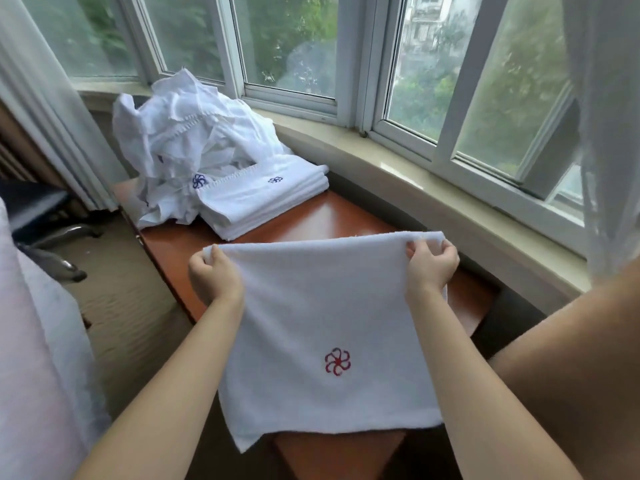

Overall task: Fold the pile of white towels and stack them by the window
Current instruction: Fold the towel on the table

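Note:
A white towel (322, 306) with a red flower emblem hangs doubled over in front of me, above the brown table (346, 216). My left hand (213, 277) grips its top left corner. My right hand (433, 263) pinches the top right corner. Its lower edge hangs past the table's near end. Farther back on the table lies a stack of folded white towels (263, 199) with a blue emblem. Behind and left of the stack rises a crumpled pile of white towels (180, 140), leaning toward the window.
A beige window sill (415, 174) curves along the table's far and right side under the white-framed windows (294, 46). Sheer curtains (45, 98) hang at left and at the far right. A dark chair (41, 216) stands on the carpet at left.

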Demonstrator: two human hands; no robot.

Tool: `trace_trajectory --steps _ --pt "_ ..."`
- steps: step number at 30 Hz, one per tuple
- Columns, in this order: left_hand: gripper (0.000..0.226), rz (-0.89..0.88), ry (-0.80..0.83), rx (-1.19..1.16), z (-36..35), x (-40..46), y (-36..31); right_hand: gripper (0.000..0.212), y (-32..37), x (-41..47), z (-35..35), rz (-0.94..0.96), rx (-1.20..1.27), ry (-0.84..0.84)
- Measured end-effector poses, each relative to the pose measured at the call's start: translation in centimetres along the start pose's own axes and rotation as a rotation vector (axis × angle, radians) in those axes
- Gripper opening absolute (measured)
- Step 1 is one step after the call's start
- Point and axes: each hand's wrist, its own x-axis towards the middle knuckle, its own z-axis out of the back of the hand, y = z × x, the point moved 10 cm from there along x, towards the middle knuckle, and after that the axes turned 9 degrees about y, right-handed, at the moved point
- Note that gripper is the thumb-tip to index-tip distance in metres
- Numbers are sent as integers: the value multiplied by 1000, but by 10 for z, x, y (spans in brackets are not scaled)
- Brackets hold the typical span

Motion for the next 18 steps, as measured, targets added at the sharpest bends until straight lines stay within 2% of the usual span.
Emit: trace_trajectory --steps 2,3,5,7,9,12,16,18 --pt "49 -5 197 186 -47 34 15 63 -21 21 -39 -50 -135 163" --pt "59 -8 287 275 -69 46 24 69 -36 29 -57 -86 -205 237" --pt "66 -20 436 368 -103 56 43 70 -73 38 -82 -165 -307 347" --pt "63 -51 559 443 -130 54 64 68 -118 39 -93 -263 -395 411" --pt "60 -65 670 534 -150 45 90 65 -156 32 -95 -333 -501 450" --pt "57 -43 810 630 -168 30 127 59 -186 23 -96 -316 -694 491" --pt "52 -145 902 789 -179 20 149 53 -194 27 -99 -250 -824 502" --pt "49 -199 921 843 -179 18 150 46 -188 32 -89 -207 -834 422"
